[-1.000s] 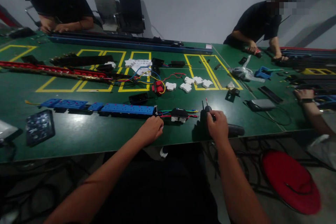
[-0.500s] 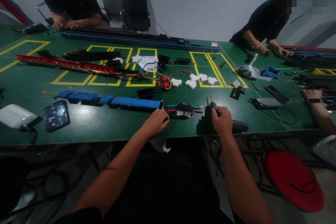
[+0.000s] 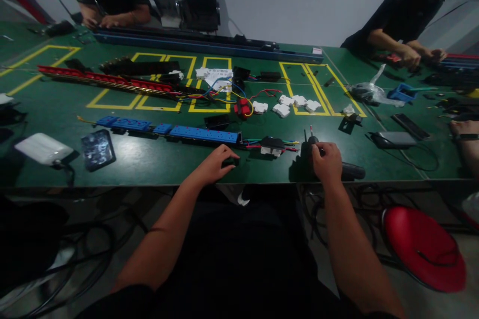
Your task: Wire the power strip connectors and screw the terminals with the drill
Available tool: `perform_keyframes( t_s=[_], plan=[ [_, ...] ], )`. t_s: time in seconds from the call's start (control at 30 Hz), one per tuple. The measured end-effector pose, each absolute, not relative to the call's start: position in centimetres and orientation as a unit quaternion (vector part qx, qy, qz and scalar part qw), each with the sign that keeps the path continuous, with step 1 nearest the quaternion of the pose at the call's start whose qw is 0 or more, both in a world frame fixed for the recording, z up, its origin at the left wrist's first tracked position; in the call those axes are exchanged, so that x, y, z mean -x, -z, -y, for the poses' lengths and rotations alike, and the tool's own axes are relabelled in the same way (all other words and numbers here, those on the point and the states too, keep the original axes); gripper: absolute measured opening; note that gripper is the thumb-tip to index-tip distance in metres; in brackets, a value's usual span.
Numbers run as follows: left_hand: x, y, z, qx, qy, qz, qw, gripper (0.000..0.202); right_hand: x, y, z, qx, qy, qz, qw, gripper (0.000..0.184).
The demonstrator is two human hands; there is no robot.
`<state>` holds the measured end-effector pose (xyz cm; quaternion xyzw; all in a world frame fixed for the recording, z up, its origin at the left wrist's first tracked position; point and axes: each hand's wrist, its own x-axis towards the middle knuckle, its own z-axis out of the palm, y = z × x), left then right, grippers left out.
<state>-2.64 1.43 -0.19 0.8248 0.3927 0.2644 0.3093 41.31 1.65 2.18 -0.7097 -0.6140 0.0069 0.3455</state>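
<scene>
A blue strip of power sockets [image 3: 204,133] lies lengthwise on the green table, with coloured wires leaving its right end. Beside that end is a black and white part [image 3: 272,146] with red wire ends. My left hand [image 3: 217,163] is just in front of the strip, apart from it. Its thumb and fingers are spread with a dark gap between them, and I make out nothing held. Farther right, my right hand [image 3: 328,162] is closed around a black power screwdriver [image 3: 354,171], its thin bit pointing away from me. The fingers cover part of the tool.
White connector blocks [image 3: 283,109], a red socket [image 3: 243,107] and a red strip [image 3: 105,79] lie behind. A phone-like dark slab [image 3: 98,149] and white box [image 3: 44,149] are left; a grey device [image 3: 394,139] is right. Other people work across and right. A red stool [image 3: 422,246] stands nearby.
My left hand has drawn back from the blue strip's right end towards the table edge, and its fingers have spread. My right hand stays on the screwdriver. The whole view has shifted slightly.
</scene>
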Motion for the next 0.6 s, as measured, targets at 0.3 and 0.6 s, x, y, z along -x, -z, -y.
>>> perform_keyframes(
  t_s=[0.3, 0.6],
  plan=[
    [1.4, 0.8, -2.4, -0.839, -0.272, -0.395, 0.258, 0.020, -41.0, -2.5, -1.6, 0.709, 0.001, 0.622, 0.332, 0.027],
    [0.4, 1.2, -1.6, -0.422, -0.567, -0.492, 0.509, 0.040, -36.3, -4.0, -0.1, 0.642, 0.048, 0.704, 0.300, 0.031]
  ],
)
